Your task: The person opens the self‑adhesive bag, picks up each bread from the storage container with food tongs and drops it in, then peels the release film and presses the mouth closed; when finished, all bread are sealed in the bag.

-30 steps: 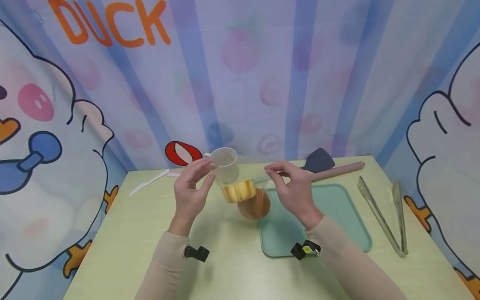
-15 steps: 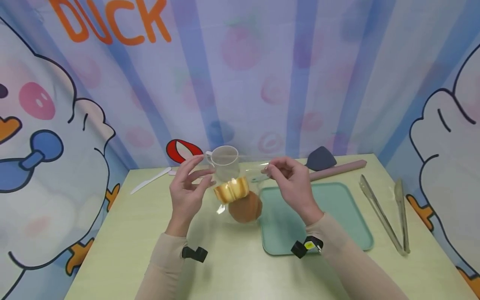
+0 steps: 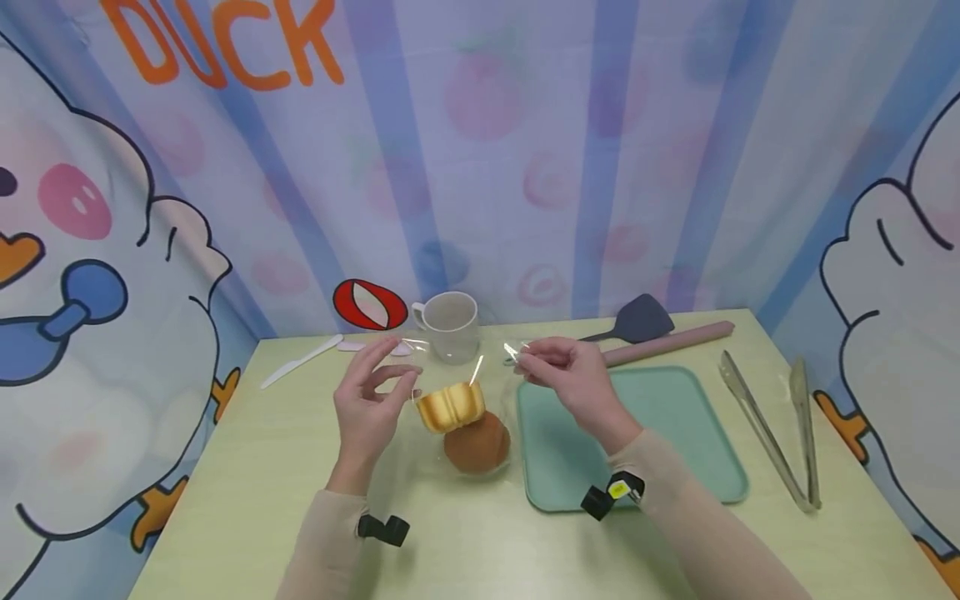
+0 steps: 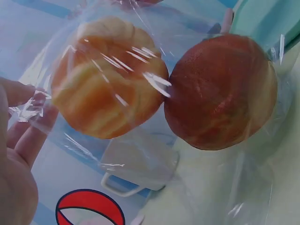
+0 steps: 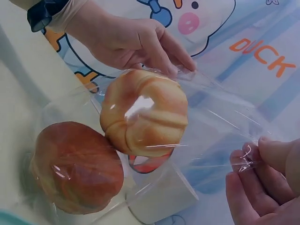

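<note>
Between both hands hangs a clear plastic bag [image 5: 211,117] with two buns in it. The golden, ridged bun [image 3: 452,407] lies against the round brown bun [image 3: 477,445], which is lower in the bag. My left hand [image 3: 366,417] pinches one upper edge of the bag between thumb and fingers; crumpled film shows there in the left wrist view. On the other side, my right hand [image 3: 581,390] pinches the opposite edge, film gathered at its fingertips [image 5: 236,180]. Both buns show through the shiny film, apart from my fingers.
Behind the bag stands a white mug [image 3: 450,329]. A white plastic knife [image 3: 303,360] lies back left. At right are a green tray [image 3: 637,450], a dark spatula [image 3: 643,319], a mauve stick [image 3: 675,343] and metal tongs [image 3: 772,450]. A printed curtain [image 3: 510,167] backs the table.
The bag with its buns has come lower and to the left, toward the person. My left hand has moved slightly down and left; my right hand has shifted a little left and down.
</note>
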A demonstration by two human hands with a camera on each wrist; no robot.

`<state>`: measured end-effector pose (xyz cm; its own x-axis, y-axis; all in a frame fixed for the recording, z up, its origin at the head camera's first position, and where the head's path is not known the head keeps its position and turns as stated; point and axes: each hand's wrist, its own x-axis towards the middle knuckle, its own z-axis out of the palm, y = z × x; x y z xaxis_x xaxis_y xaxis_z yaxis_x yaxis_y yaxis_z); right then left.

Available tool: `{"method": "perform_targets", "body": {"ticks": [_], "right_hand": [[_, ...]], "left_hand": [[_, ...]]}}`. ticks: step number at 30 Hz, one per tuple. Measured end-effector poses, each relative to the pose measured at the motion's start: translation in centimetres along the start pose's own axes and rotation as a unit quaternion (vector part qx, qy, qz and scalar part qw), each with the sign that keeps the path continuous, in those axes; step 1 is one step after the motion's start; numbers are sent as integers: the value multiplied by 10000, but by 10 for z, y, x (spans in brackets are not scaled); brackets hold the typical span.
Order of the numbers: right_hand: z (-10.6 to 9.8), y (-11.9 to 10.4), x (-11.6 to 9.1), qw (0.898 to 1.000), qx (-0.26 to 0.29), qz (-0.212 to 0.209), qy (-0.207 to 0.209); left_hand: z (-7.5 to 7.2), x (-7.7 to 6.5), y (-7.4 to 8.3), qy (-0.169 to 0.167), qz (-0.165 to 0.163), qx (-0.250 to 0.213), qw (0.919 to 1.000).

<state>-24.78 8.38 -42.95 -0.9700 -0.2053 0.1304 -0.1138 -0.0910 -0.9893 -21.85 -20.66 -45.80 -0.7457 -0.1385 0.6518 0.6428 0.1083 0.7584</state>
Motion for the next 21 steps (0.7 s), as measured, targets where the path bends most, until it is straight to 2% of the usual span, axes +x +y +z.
{"method": "perform_targets", "body": {"ticks": [3, 8, 14, 17, 21], "right_hand": [[1, 4, -1, 9996, -222, -173, -20], [5, 7, 0, 9976, -337, -585, -145], [7, 5, -2, 9962, -205, -696, -472], [7, 5, -2, 9952, -231, -790, -539], [7, 6, 0, 9939, -242, -908, -580]], "left_hand": [[0, -7, -3, 119, 86, 78, 9999], [2, -8, -5, 199, 166, 253, 9993], [4, -8, -5, 259, 296, 657, 9971], [6, -4, -7, 313, 631, 897, 9935], [12, 5, -8, 356, 1374, 1033, 9845]]}}
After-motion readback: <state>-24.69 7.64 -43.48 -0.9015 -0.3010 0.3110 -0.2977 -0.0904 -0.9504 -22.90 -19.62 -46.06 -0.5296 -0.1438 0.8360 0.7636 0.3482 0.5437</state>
